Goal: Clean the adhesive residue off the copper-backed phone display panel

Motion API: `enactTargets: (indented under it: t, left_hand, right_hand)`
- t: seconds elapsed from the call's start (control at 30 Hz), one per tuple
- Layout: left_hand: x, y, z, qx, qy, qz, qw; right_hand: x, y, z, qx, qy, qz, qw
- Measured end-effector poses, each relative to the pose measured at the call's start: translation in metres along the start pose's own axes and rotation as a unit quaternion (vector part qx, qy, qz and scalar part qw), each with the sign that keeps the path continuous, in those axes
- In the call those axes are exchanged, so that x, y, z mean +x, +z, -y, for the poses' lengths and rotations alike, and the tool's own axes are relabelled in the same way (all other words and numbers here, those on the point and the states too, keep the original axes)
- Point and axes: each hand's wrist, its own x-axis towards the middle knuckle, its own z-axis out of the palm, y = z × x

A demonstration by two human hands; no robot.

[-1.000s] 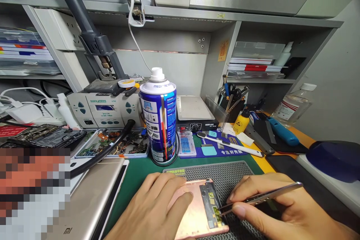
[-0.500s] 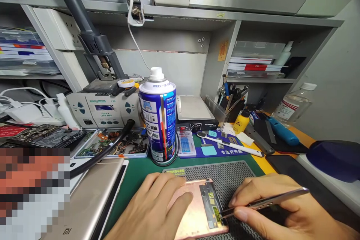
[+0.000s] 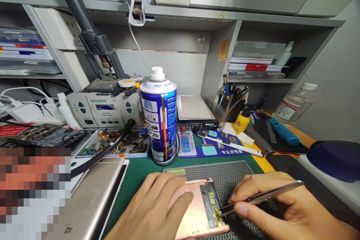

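Observation:
A copper-pink phone screen panel (image 3: 194,210) lies on a grey textured pad, with a dark flex strip (image 3: 207,202) along its right end. My left hand (image 3: 157,202) holds the panel down from the left, thumb on its surface and fingers by the far edge. In my right hand (image 3: 270,198) is a pair of metal tweezers (image 3: 264,194), pinched between thumb and fingers. Their tips meet the right edge of the dark strip, beside a shiny yellow-green patch (image 3: 217,213). Whether the tips grip that patch is too small to tell.
A blue spray can (image 3: 159,120) stands behind the pad (image 3: 233,170). At left lie a gold phone (image 3: 87,195) and a tray of parts (image 3: 135,153), crossed by a black hose (image 3: 104,153). A white brush (image 3: 233,144) and a heating plate (image 3: 194,108) are beyond the pad.
The tweezers' rear end has dropped slightly and shifted left as my right hand turned a little. The yellow-green patch looks slightly different in shape. My left hand stays put.

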Motion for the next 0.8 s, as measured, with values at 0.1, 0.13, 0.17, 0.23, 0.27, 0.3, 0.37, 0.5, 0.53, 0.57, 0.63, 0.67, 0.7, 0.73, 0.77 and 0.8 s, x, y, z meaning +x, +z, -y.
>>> enactTargets:
  t: [0.1, 0.13, 0.17, 0.23, 0.27, 0.3, 0.37, 0.5, 0.53, 0.57, 0.63, 0.67, 0.7, 0.73, 0.77, 0.8]
  left_hand:
    - [0.0014, -0.0007, 0.0006, -0.004, -0.002, -0.003, 1.000]
    - [0.0018, -0.0011, 0.0006, -0.005, -0.003, -0.007, 1.000]
    - [0.0021, -0.0014, 0.0004, -0.008, -0.005, -0.008, 1.000]
    - [0.0025, -0.0021, -0.0005, -0.013, -0.011, -0.009, 1.000]
    - [0.0027, -0.0024, -0.0010, -0.015, -0.014, -0.010, 1.000]
    - [0.0029, -0.0027, -0.0015, -0.018, -0.016, -0.008, 1.000]
    - [0.0033, -0.0035, -0.0022, -0.024, -0.015, -0.005, 1.000]
    - [0.0042, -0.0046, -0.0014, -0.024, -0.008, -0.001, 1.000]
    - [0.0044, -0.0047, -0.0011, -0.023, -0.010, -0.001, 1.000]
    - [0.0047, -0.0048, -0.0008, -0.022, -0.011, 0.000, 1.000]
    - [0.0054, -0.0050, -0.0007, -0.029, -0.012, -0.001, 1.000]
    - [0.0058, -0.0052, -0.0009, -0.032, -0.012, -0.002, 0.999]
    - [0.0062, -0.0054, -0.0011, -0.033, -0.013, -0.003, 0.999]
    - [0.0065, -0.0056, -0.0013, -0.033, -0.014, -0.004, 0.999]
    - [0.0067, -0.0058, -0.0015, -0.032, -0.015, -0.004, 0.999]
    - [0.0067, -0.0059, -0.0015, -0.029, -0.015, -0.004, 0.999]
  right_hand:
    - [-0.0014, 0.0011, -0.0025, -0.002, 0.030, -0.004, 1.000]
    - [-0.0017, 0.0012, -0.0035, -0.004, 0.038, 0.001, 0.999]
    - [-0.0018, 0.0012, -0.0045, -0.005, 0.043, 0.009, 0.999]
    - [-0.0008, 0.0008, -0.0058, 0.002, 0.053, 0.027, 0.998]
    - [0.0003, 0.0006, -0.0060, 0.008, 0.058, 0.037, 0.998]
    - [0.0017, 0.0004, -0.0058, 0.015, 0.062, 0.048, 0.997]
    - [0.0045, 0.0003, -0.0050, 0.027, 0.073, 0.071, 0.994]
    - [0.0061, 0.0009, -0.0042, 0.045, 0.096, 0.097, 0.990]
    - [0.0054, 0.0011, -0.0044, 0.047, 0.102, 0.100, 0.989]
    - [0.0046, 0.0011, -0.0046, 0.049, 0.107, 0.101, 0.988]
    - [0.0035, 0.0009, -0.0046, 0.053, 0.112, 0.100, 0.987]
    - [0.0036, 0.0007, -0.0043, 0.053, 0.111, 0.098, 0.988]
    - [0.0041, 0.0006, -0.0039, 0.053, 0.109, 0.094, 0.988]
    - [0.0050, 0.0004, -0.0033, 0.051, 0.104, 0.089, 0.989]
    - [0.0063, 0.0004, -0.0027, 0.049, 0.100, 0.083, 0.990]
    - [0.0077, 0.0004, -0.0020, 0.046, 0.095, 0.079, 0.991]
